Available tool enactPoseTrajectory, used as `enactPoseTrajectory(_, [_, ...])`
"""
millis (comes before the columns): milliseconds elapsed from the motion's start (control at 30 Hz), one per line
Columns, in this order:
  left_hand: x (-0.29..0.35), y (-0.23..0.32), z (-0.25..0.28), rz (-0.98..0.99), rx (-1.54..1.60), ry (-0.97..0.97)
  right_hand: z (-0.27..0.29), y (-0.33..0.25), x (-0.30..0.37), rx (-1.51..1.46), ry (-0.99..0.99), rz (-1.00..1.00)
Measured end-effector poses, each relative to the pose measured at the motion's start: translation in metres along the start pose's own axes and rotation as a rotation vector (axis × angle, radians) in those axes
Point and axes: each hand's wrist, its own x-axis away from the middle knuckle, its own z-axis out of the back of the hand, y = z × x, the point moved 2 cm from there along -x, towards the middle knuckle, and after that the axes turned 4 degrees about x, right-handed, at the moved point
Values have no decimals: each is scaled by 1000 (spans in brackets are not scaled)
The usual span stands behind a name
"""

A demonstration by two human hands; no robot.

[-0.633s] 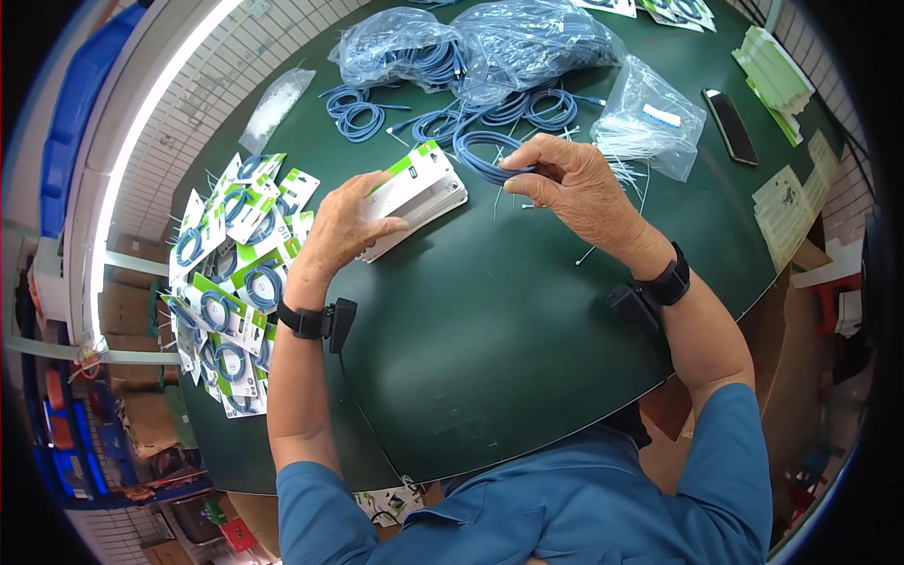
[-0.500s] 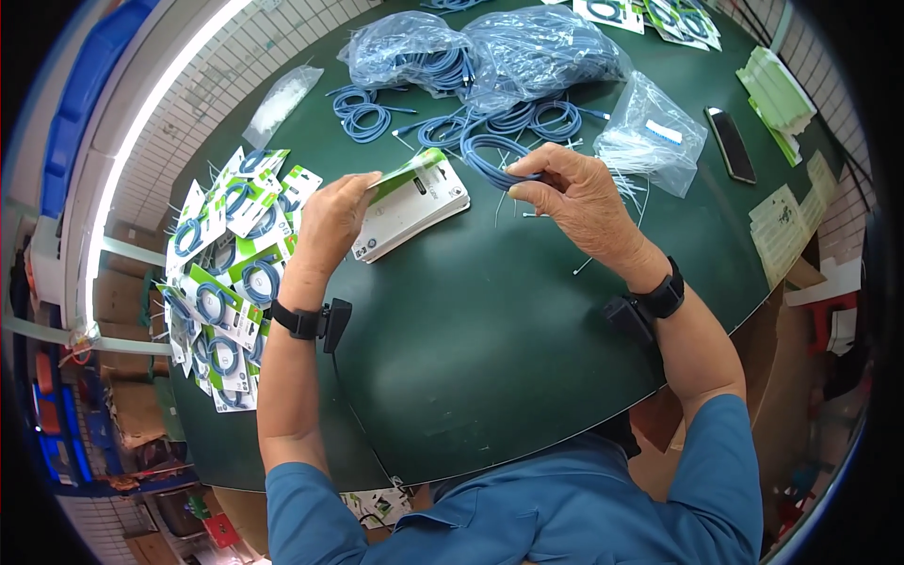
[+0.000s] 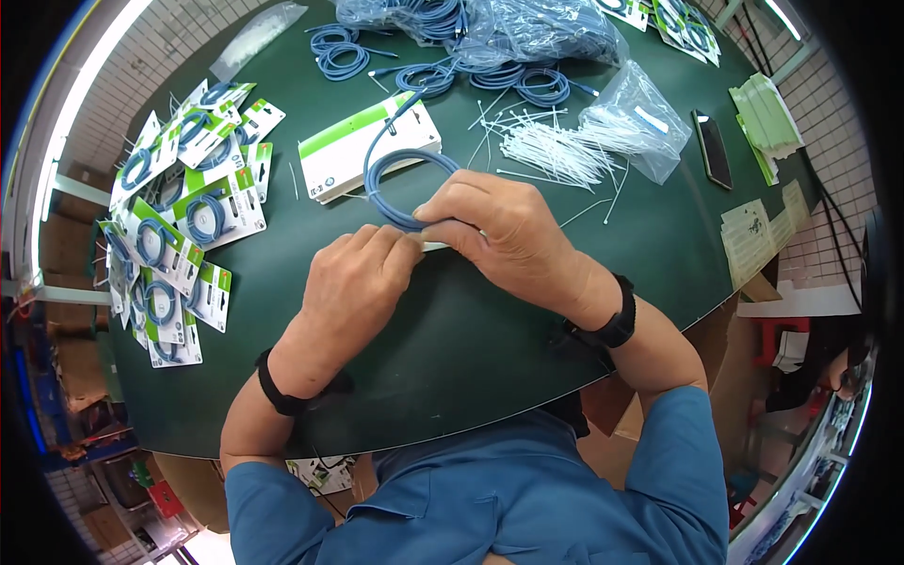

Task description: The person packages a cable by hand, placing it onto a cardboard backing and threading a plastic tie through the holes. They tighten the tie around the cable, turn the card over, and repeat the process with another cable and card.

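Observation:
My right hand (image 3: 513,231) is closed, pinching the near right side of a coiled blue cable (image 3: 374,184). One end of the cable, with its plug, reaches up from the coil over a stack of white and green packaging cards (image 3: 330,165). Close beside it, my left hand (image 3: 358,282) is closed too, its fingertips next to the coil. A pale edge of a card (image 3: 435,246) shows under the fingers between both hands; the rest of that card is hidden.
Carded cables (image 3: 155,240) lie heaped at the left. Behind are loose blue coils (image 3: 339,56), bagged cables (image 3: 541,33) and a small clear bag (image 3: 259,40). White cable ties (image 3: 556,151) spill from a bag (image 3: 650,122). A phone (image 3: 713,151) and green-white papers (image 3: 767,118) lie right.
Both hands have come together nearer to me. The right brought the coiled cable left and down; the left moved away from the card stack with a card. The view has shifted slightly.

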Motion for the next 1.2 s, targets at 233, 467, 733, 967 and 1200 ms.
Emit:
enactPoseTrajectory(233, [6,-6,-7,40,144,121,-17,8,9,-53,147,-93])
enactPoseTrajectory(467, [46,28,-23,743,1538,204,-26,21,14,-81,183,-44])
enactPoseTrajectory(733, [63,4,-44,1288,2201,165,-43,18,27,-14,110,217])
enactPoseTrajectory(967, [61,-4,-52,1057,2049,268,-28,1,10,7,-83,119])
enactPoseTrajectory(1200, [40,-13,-63,838,1753,307,-27,12,2,37,-99,93])
